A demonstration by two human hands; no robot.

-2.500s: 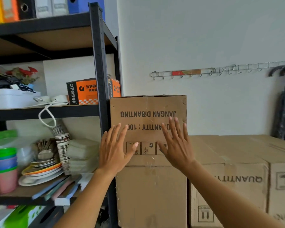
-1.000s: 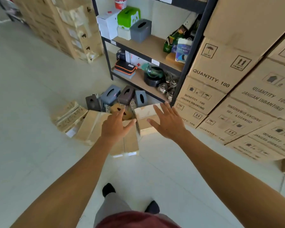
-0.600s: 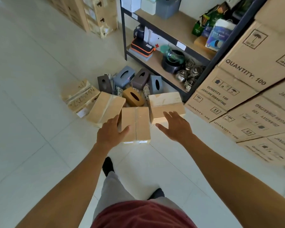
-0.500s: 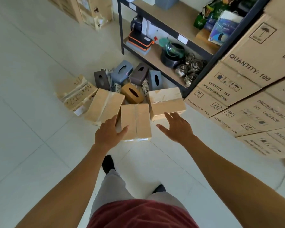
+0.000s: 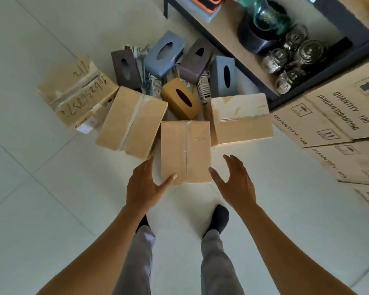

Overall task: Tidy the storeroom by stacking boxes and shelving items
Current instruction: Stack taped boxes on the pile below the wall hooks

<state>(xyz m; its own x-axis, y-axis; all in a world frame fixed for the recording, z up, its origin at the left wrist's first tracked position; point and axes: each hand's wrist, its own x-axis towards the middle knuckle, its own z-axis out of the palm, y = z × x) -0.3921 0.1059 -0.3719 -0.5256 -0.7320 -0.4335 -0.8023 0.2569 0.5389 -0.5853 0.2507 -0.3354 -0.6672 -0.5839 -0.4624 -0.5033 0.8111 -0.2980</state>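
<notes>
A small taped cardboard box (image 5: 185,150) lies on the white floor straight ahead of my feet. My left hand (image 5: 146,186) is open at its near left corner, thumb at the box's front edge. Open too, my right hand (image 5: 234,182) hovers by the near right corner, fingers spread. Two more small boxes flank it: one tilted to the left (image 5: 132,122), one to the right (image 5: 241,120). A fourth box with handwriting (image 5: 77,94) lies further left.
Several tissue-box covers, among them a tan one (image 5: 180,99) and a blue one (image 5: 164,54), lie behind the boxes with coiled cords. A black shelf (image 5: 228,37) holds glass jars (image 5: 294,60). Large printed cartons (image 5: 328,124) are stacked at the right.
I turned from the stacked carton down to the floor and bent lower. Both hands have dropped closer to the middle small box, either side of its near end.
</notes>
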